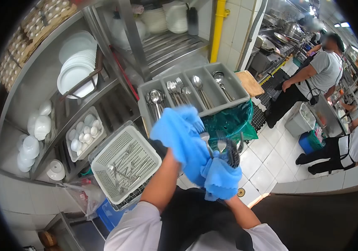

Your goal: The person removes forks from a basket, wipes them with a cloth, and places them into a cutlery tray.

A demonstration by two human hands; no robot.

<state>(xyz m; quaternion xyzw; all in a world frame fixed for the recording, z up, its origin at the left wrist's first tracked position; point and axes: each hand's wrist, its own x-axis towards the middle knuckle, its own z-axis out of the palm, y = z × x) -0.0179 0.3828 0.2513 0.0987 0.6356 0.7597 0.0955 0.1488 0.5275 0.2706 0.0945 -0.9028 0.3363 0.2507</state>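
Evidently gripping bunched shiny metal cutlery (232, 154) in right hand (221, 178) through soft blue cloth (189, 165), likely to keep skin off metal, on near side of grey rectangular plastic tray (229, 104). Cannot tell grip of left hand (177, 134), cloth-covered.

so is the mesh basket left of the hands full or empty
Neither: the basket is partly filled. Loose cutlery lies scattered inside, with much of the perforated bottom showing.
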